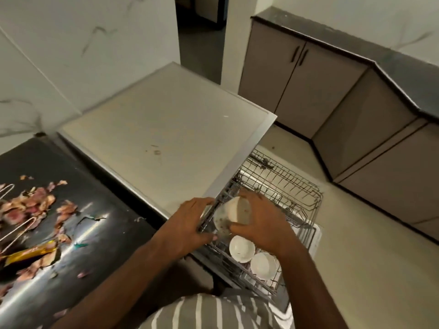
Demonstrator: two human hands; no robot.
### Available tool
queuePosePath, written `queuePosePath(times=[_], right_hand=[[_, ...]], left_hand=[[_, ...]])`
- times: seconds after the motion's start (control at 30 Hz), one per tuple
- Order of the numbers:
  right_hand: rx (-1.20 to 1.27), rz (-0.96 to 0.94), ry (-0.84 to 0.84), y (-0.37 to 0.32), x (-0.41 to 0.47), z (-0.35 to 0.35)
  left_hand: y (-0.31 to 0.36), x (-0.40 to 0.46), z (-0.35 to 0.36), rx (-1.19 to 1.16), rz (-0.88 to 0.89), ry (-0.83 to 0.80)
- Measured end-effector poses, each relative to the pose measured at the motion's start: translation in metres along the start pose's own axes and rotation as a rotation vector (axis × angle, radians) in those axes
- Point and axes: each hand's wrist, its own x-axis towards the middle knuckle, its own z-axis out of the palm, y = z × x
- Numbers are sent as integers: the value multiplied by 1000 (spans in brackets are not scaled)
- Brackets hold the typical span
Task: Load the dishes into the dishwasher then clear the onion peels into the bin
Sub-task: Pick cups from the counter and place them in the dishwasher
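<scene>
Hands hold bowl over rack.

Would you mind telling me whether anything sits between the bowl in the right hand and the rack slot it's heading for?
Nothing visible does. The right hand holds the bowl tilted over the rack, and the wires right under it look bare. The two loaded bowls sit nearer the person. The left hand grips the rack's edge, off to the side.

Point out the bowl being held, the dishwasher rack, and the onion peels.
held bowl [234, 213], head view, on its outer wall near the rim
dishwasher rack [294, 186], head view, on its bare wire tines
onion peels [35, 200], head view, on the main heap
</scene>
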Motion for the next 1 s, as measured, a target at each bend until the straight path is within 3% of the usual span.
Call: queuePosePath(times=[0.13,0.33,0.77,1.0], right_hand=[[6,166,41,67,11,-7],[-145,254,15,136,62,4],[-284,263,-312,212,154,111],[-369,197,-366,213,175,120]], left_hand=[[0,12,6,39,-46,-49],[0,21,5,37,-117,-47],[-11,-5,1,42,-394,124],[-4,-23,1,3,-526,201]])
